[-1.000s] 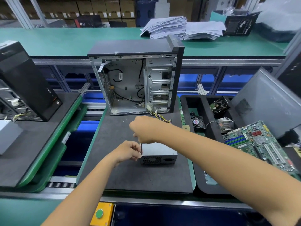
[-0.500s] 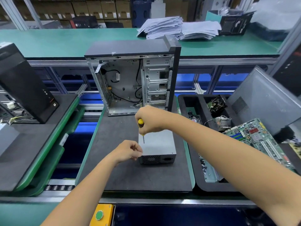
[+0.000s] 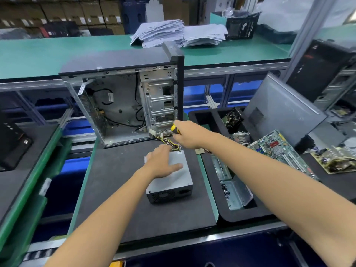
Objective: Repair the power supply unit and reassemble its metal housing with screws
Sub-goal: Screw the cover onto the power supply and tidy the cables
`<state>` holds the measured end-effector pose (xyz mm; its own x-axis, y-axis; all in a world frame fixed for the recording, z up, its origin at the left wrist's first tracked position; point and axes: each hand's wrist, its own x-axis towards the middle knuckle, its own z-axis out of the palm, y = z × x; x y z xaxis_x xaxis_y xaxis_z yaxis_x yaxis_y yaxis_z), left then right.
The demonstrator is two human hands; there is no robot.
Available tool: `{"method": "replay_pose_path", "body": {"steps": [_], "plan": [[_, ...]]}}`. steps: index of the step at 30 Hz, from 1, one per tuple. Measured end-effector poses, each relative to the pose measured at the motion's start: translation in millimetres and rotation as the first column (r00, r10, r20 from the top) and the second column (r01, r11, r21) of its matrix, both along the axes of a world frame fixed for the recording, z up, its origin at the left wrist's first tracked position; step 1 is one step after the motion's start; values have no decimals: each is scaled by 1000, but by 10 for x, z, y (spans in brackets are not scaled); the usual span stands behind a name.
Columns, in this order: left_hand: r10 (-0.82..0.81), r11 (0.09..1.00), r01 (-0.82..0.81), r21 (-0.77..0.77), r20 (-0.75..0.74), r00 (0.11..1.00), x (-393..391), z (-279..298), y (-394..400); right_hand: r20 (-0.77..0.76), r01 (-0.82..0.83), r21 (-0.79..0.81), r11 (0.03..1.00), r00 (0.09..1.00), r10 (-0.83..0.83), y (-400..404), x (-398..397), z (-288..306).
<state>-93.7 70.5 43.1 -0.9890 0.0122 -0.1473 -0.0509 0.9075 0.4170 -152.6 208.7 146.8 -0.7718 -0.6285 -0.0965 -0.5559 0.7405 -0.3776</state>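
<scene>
Both hands: left hand (image 3: pixel 162 162) flat atop power supply (image 3: pixel 173 182).

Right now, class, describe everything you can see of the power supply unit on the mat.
The power supply unit is a grey metal box lying flat on the dark mat. Its near face shows a vent grille and a socket. Yellow and black wires leave its far end. The left hand rests open on its top.
</scene>
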Motion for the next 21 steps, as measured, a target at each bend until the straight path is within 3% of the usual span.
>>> {"method": "replay_pose_path", "body": {"steps": [5, 9, 13, 21], "plan": [[47, 998, -51, 30, 108, 993, -338, -146, 150, 80, 69, 27, 997, 994, -71, 323, -332, -232], [116, 982, -92, -165, 145, 983, -422, -246, 272, 112, 38, 84, 996, 993, -47, 461, -614, -451], [146, 976, -74, -206, 363, 920, -512, -228, 311, 157, -45, 145, 988, 987, 22, 436, -850, -581], [112, 985, -169, 42, 593, 798, -602, -141, 109, 308, -282, 348, 894, 935, 175, 201, -985, -829]]}}
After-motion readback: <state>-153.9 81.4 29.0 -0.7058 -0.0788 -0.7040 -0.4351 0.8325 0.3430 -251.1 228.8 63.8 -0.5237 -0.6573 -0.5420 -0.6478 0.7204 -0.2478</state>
